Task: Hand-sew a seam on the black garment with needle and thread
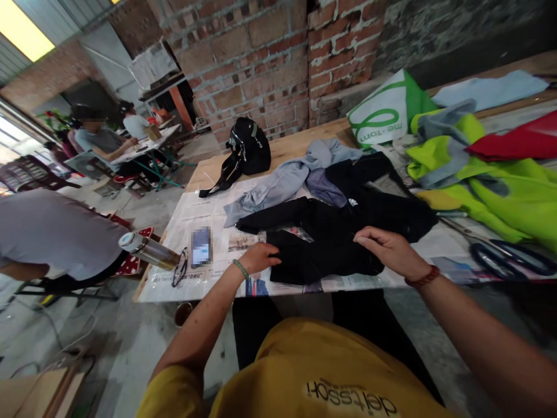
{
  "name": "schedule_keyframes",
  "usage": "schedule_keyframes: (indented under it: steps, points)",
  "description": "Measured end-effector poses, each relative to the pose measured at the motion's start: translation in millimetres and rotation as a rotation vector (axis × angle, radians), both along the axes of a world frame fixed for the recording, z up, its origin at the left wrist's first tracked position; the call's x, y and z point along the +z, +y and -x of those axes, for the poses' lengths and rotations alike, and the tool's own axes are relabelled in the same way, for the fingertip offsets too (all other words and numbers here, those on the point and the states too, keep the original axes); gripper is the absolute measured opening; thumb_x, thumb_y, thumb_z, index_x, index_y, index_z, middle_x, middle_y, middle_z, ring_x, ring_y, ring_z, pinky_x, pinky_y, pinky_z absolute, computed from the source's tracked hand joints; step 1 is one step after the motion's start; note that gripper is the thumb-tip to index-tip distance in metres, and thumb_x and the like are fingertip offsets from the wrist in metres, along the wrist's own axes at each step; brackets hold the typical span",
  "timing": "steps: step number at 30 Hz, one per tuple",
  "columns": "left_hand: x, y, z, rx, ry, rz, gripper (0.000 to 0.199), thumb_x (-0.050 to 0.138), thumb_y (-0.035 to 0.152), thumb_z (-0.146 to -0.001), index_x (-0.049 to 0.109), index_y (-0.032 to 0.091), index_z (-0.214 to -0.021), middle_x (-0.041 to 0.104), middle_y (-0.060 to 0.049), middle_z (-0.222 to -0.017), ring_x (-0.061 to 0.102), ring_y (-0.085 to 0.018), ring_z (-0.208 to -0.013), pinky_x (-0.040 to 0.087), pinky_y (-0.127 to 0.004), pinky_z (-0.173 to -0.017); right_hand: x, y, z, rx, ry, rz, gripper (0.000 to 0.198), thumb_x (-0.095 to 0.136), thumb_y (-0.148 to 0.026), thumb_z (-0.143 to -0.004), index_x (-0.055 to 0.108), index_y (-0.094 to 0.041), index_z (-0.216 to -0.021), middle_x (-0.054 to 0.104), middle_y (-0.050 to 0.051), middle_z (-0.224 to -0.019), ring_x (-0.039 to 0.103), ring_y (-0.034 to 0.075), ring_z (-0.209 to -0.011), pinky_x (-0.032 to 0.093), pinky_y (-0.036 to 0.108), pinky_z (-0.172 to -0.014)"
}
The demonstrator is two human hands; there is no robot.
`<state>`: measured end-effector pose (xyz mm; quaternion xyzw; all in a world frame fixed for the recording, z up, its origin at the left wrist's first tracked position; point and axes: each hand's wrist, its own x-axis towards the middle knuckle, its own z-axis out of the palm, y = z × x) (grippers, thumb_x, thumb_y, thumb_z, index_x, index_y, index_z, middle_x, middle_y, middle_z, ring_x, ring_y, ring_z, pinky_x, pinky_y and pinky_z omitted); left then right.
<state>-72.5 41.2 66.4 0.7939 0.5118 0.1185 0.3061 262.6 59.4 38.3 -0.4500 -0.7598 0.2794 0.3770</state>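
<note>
A black garment (324, 258) lies spread on the newspaper-covered table in front of me. At its left edge, my left hand (257, 258) has its fingers closed on the cloth. My right hand (391, 251) is over the garment's right part, thumb and forefinger pinched together; what they hold is too small to make out. Beyond the black cloth lies a crumpled grey garment (278, 184). Large dark-handled scissors (494, 252) rest to the right of my right hand, blades partly under bright yellow-green clothing (483, 191).
A phone (201, 247), glasses (180, 267) and a bottle (150, 251) lie at the table's left. Behind stand a black bag (250, 145) and a green-white bag (383, 113). A seated person (61, 232) is close on the left; others sit at a far table.
</note>
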Motion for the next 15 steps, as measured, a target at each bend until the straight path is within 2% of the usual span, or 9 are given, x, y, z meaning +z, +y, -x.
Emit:
schedule_keyframes:
  steps: [2, 4, 7, 9, 12, 14, 15]
  points:
    - [0.0, -0.3, 20.4, 0.093, -0.027, -0.063, 0.006, 0.065, 0.017, -0.069, 0.068, 0.019, -0.064, 0.060, 0.001, -0.063, 0.054, -0.013, -0.064, 0.040, -0.022, -0.065, 4.3, 2.5, -0.2, -0.022, 0.034, 0.005, 0.035, 0.048, -0.052, -0.082, 0.062, -0.020, -0.078, 0.063, 0.002, -0.076, 0.057, 0.013, -0.070, 0.046, 0.026, -0.066]
    - [6.3, -0.9, 37.0, 0.207, -0.151, -0.137, 0.005, 0.066, 0.016, -0.068, 0.070, 0.020, -0.067, 0.062, -0.001, -0.068, 0.056, -0.014, -0.068, 0.042, -0.023, -0.069, 9.1, 3.7, 4.7, -0.014, 0.056, -0.022, 0.033, 0.050, -0.050, -0.082, 0.062, -0.020, -0.077, 0.062, 0.002, -0.076, 0.057, 0.014, -0.070, 0.046, 0.026, -0.067]
    - [21.6, -3.7, 52.9, 0.356, -0.376, -0.219, 0.009, 0.066, 0.021, -0.069, 0.070, 0.019, -0.076, 0.065, -0.003, -0.077, 0.058, -0.015, -0.075, 0.044, -0.025, -0.073, 15.5, 3.1, 14.8, 0.006, 0.100, -0.065, 0.027, 0.050, -0.045, -0.083, 0.061, -0.021, -0.077, 0.061, 0.002, -0.078, 0.057, 0.014, -0.072, 0.046, 0.026, -0.069]
    - [26.4, -6.7, 59.1, 0.438, -0.447, -0.246, 0.016, 0.065, 0.027, -0.071, 0.069, 0.018, -0.083, 0.066, -0.003, -0.081, 0.059, -0.016, -0.077, 0.045, -0.026, -0.074, 15.5, 1.4, 19.7, 0.009, 0.116, -0.083, 0.023, 0.050, -0.042, -0.084, 0.061, -0.022, -0.078, 0.061, 0.003, -0.082, 0.057, 0.014, -0.075, 0.047, 0.027, -0.071]
    - [12.7, -12.7, 63.9, 0.498, -0.394, -0.227, 0.018, 0.060, 0.030, -0.075, 0.068, 0.017, -0.086, 0.066, -0.002, -0.080, 0.060, -0.016, -0.076, 0.048, -0.028, -0.073, 5.7, -2.7, 22.8, 0.031, 0.079, -0.090, 0.020, 0.050, -0.038, -0.084, 0.060, -0.022, -0.079, 0.061, 0.003, -0.086, 0.058, 0.015, -0.078, 0.047, 0.028, -0.074]
    - [-8.1, -19.6, 62.8, 0.513, -0.274, -0.234, 0.014, 0.058, 0.024, -0.075, 0.067, 0.017, -0.083, 0.066, -0.003, -0.081, 0.061, -0.017, -0.079, 0.050, -0.031, -0.076, -4.7, -5.6, 23.1, 0.046, 0.037, -0.083, 0.019, 0.050, -0.037, -0.084, 0.061, -0.022, -0.078, 0.061, 0.003, -0.085, 0.059, 0.015, -0.079, 0.047, 0.028, -0.074]
    - [-19.3, -24.6, 60.1, 0.557, -0.208, -0.311, 0.014, 0.058, 0.020, -0.074, 0.067, 0.017, -0.084, 0.066, -0.005, -0.087, 0.061, -0.019, -0.084, 0.050, -0.034, -0.081, -9.7, -6.9, 23.1, 0.044, 0.022, -0.078, 0.019, 0.050, -0.037, -0.084, 0.061, -0.022, -0.078, 0.061, 0.003, -0.085, 0.059, 0.015, -0.079, 0.047, 0.028, -0.074]
